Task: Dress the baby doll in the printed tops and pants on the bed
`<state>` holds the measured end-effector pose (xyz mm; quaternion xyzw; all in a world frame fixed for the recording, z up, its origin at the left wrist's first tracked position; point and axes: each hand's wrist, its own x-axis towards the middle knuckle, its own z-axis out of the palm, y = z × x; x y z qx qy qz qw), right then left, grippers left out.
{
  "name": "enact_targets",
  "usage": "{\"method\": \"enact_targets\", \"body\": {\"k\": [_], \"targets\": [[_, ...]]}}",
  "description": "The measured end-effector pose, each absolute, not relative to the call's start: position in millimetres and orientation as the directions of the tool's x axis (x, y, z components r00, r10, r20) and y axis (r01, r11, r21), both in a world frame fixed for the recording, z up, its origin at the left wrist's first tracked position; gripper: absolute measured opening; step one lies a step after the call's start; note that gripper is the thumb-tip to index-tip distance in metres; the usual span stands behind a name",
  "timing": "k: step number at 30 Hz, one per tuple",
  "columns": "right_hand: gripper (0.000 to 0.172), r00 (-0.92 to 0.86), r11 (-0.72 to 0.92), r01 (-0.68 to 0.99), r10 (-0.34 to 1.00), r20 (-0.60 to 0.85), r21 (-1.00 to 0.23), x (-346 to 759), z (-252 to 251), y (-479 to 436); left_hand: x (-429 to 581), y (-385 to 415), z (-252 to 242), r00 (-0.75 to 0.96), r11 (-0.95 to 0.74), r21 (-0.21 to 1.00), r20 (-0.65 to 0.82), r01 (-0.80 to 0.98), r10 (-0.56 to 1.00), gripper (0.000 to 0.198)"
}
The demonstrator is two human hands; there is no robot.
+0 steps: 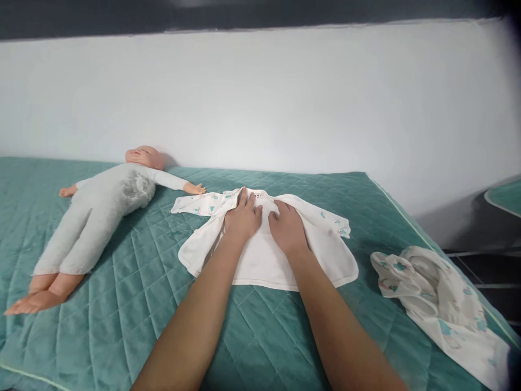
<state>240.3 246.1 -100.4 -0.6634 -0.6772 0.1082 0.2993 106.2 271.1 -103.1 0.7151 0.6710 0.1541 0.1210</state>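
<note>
A small white baby shirt (260, 260) with a teal print on its sleeves lies spread out, its front panels folded outward and its plain inside facing up. My left hand (243, 216) rests on the inside near the collar, fingers stretched and apart. Lower on the other side of the neckline, my right hand (288, 227) lies against the right front panel with its fingers extended; the panel's edge partly hides where the outer fingers touch. Neither hand appears to grip the cloth.
On the left, a baby doll (106, 201) in a white cloth body lies on its back, one hand close to the shirt's left sleeve. A crumpled printed baby garment (443, 298) lies at the right edge of the green quilted mat (154, 315). A white wall (260, 103) stands behind.
</note>
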Motion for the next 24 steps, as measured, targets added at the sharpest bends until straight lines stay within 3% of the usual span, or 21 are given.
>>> {"method": "enact_targets", "body": {"k": [6, 12, 18, 24], "targets": [[0.058, 0.181, -0.051, 0.863, 0.96, 0.215, -0.502, 244.0, -102.6, 252.9, 105.1, 271.8, -106.6, 0.054, -0.086, 0.377, 0.094, 0.922, 0.994, 0.061], [0.049, 0.143, -0.067, 0.903, 0.978, 0.15, -0.425, 242.7, -99.6, 250.9, 105.2, 271.1, -108.6, 0.037, -0.09, 0.412, 0.134, 0.907, 0.99, 0.059], [0.045, -0.035, 0.12, 0.939, 0.966, 0.258, -0.322, 231.8, -104.3, 238.5, 105.7, 271.7, -105.3, 0.044, -0.079, 0.417, 0.095, 0.905, 0.995, 0.059], [0.05, -0.1, 0.142, 0.937, 0.985, 0.144, -0.319, 230.5, -108.6, 245.0, 104.9, 267.9, -98.5, 0.075, -0.087, 0.422, 0.044, 0.903, 0.996, 0.056]]}}
